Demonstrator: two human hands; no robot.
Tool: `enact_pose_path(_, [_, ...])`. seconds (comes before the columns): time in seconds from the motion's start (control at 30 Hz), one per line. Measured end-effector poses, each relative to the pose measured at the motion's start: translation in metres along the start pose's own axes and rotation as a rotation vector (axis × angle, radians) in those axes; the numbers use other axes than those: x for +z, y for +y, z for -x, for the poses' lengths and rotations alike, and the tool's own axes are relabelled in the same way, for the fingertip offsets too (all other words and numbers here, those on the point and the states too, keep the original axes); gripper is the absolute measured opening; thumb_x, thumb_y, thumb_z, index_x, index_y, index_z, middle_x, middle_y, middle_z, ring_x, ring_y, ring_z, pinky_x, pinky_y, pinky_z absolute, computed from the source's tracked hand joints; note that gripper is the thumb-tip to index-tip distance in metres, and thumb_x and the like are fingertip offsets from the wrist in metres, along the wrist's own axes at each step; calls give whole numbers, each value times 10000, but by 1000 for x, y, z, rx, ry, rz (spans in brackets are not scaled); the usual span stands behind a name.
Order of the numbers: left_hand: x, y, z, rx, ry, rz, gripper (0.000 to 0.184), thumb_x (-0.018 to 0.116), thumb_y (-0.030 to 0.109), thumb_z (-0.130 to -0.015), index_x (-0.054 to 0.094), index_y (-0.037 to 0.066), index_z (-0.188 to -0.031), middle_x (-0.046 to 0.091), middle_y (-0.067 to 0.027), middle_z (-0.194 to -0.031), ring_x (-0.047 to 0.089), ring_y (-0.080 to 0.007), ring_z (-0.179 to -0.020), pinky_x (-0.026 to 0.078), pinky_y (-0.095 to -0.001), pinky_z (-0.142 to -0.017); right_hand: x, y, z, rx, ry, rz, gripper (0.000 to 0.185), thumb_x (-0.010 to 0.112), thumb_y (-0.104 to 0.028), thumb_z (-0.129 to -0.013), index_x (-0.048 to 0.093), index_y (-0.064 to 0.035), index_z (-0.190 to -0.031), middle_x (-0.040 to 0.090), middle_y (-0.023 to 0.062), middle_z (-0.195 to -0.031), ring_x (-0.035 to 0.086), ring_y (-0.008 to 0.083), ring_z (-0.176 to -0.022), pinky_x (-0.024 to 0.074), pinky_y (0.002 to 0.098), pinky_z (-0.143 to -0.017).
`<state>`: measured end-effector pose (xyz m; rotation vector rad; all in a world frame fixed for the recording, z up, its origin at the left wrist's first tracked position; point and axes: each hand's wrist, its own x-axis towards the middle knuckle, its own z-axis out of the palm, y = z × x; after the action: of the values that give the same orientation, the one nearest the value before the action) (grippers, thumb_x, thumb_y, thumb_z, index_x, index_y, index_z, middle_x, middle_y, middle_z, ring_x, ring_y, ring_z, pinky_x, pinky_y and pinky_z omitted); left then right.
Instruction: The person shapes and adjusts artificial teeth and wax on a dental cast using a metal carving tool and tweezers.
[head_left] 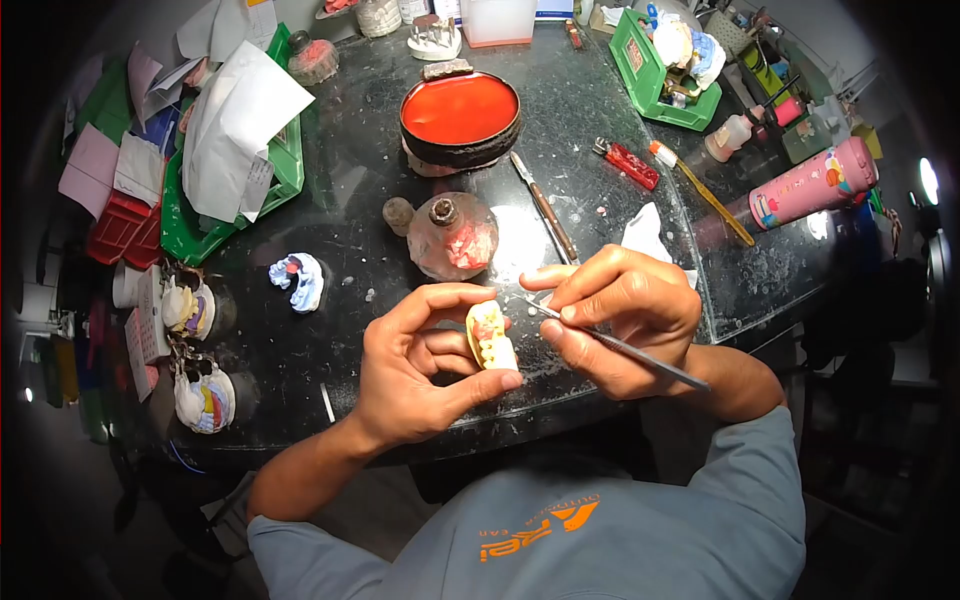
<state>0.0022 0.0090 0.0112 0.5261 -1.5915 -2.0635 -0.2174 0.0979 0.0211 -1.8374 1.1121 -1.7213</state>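
My left hand (415,365) grips a small yellowish dental model (490,338) between thumb and fingers, its row of teeth turned toward my right hand. A pink-orange patch shows on the model's upper part. In my right hand (630,320) is a slim metal carving tool (620,345), held like a pen with its tip just right of the model and apart from it. Beyond my hands stands a glass spirit lamp (453,237). Behind it is a dark round pan (460,115) filled with red wax. A wood-handled wax knife (545,208) lies to the right of the lamp.
A blue-and-white dental cast (297,282) sits left, near two articulated models (205,400). Green bins stand at the back left (185,215) and back right (650,80). A red lighter (628,165), a yellow toothbrush (705,195) and a pink bottle (815,185) lie to the right.
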Motion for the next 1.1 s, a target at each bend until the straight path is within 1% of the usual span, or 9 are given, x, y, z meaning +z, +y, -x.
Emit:
enact_pose_path(0.17, [2,-6,0,162,68,-189,632,903,-47,-741,498,-44,-1226,677,-164,-1095,756,-197,-903,661,-274,-750,1,3,4,110,-22,-64,170,747,137,-796,644,24,-870,698,185,-884,760,303,-908,634,438,-873])
enact_pose_path(0.2, [2,-6,-1,150,90,-180,637,908,-47,-735,486,-34,-1213,674,-168,-1100,759,-200,-875,665,-276,-732,1,2,4,139,-27,-45,165,767,119,-806,655,25,-881,699,177,-897,751,259,-866,633,385,-819])
enact_pose_path(0.3, [2,-3,-2,66,119,-100,659,907,-51,-733,481,-34,-1235,672,-169,-1106,758,-207,-897,666,-278,-737,5,2,3,242,3,-40,166,836,9,-813,701,-6,-909,714,108,-888,728,159,-789,604,278,-689])
enact_pose_path(0.33, [3,-3,-1,52,127,-49,670,894,-62,-745,498,-46,-1285,671,-158,-1110,754,-201,-920,660,-262,-750,8,2,4,291,35,-91,171,851,-49,-842,706,-15,-927,701,84,-907,702,106,-758,550,221,-625])
enact_pose_path(0.47, [-1,1,-1,-30,65,-12,704,872,-65,-772,502,-64,-1370,671,-182,-1163,748,-202,-954,646,-256,-795,1,0,6,342,18,-14,169,832,-74,-877,695,4,-940,699,74,-841,684,86,-707,497,217,-591])
enact_pose_path(0.57, [-1,5,-1,-66,65,4,738,865,-59,-783,486,-67,-1416,670,-209,-1207,747,-212,-968,640,-260,-819,5,-7,5,457,75,-81,156,813,-76,-894,694,10,-946,715,82,-826,705,104,-723,520,240,-600])
enact_pose_path(0.67, [1,6,-3,-47,71,27,695,833,-64,-818,491,-62,-1422,671,-181,-1186,742,-185,-961,641,-253,-808,4,-2,6,328,12,5,153,801,-70,-900,696,20,-966,734,104,-843,726,128,-730,538,261,-606])
enact_pose_path(0.93, [3,5,-1,-35,52,79,572,688,-99,-921,453,-85,-1443,611,-213,-1276,732,-203,-1009,634,-255,-826,1,-3,1,252,-31,113,142,807,-44,-875,715,22,-962,737,124,-830,739,151,-705,556,267,-610])
enact_pose_path(1.1, [3,-2,-1,40,103,-5,421,718,-77,-914,519,-86,-1284,654,-188,-1164,744,-214,-977,640,-260,-822,-1,-4,-1,231,-10,163,189,837,-43,-826,723,17,-964,745,132,-841,744,162,-717,573,269,-629])
